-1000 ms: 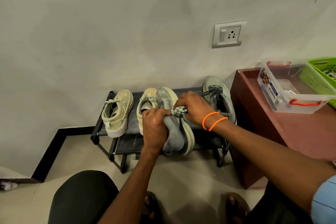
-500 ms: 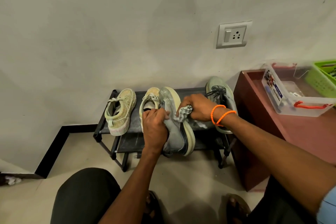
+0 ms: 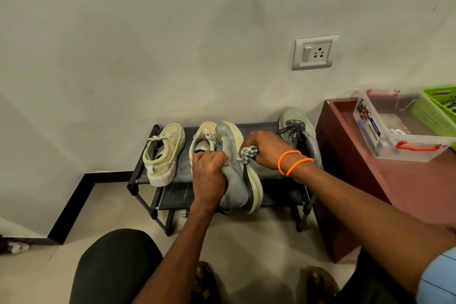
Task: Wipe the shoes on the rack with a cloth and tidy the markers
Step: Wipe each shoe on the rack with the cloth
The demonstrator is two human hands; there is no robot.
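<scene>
Gripped on its side by the left hand (image 3: 208, 175), fingers curled over the collar of a grey running shoe (image 3: 237, 180) with a thick cream sole turned to the right. Held out over the front edge of the black two-tier shoe rack (image 3: 266, 128), heel toward the camera. Clamped in the right hand (image 3: 265, 148), a bunched grey-and-white cloth (image 3: 248, 153), pressed against the sole's rim near the middle of the shoe. Two orange bands (image 3: 292, 161) around the right wrist.

On the rack's top shelf, far left, a pale green canvas sneaker (image 3: 164, 153), toe to the wall; just beside the held shoe, its mate (image 3: 203, 139), partly hidden behind the left hand. At the right end, the matching grey running shoe (image 3: 299, 133), upright, laces dark, partly behind the right forearm.

Right of the rack, a dark red cabinet (image 3: 350, 180) bearing a clear plastic box (image 3: 394, 131) with an orange handle and, touching it, a green basket (image 3: 436, 111); contents too unclear to name. On the wall above, a switch and socket plate (image 3: 314, 52). Below, a dark-clothed knee (image 3: 116, 266) and sandalled feet on the pale floor.
</scene>
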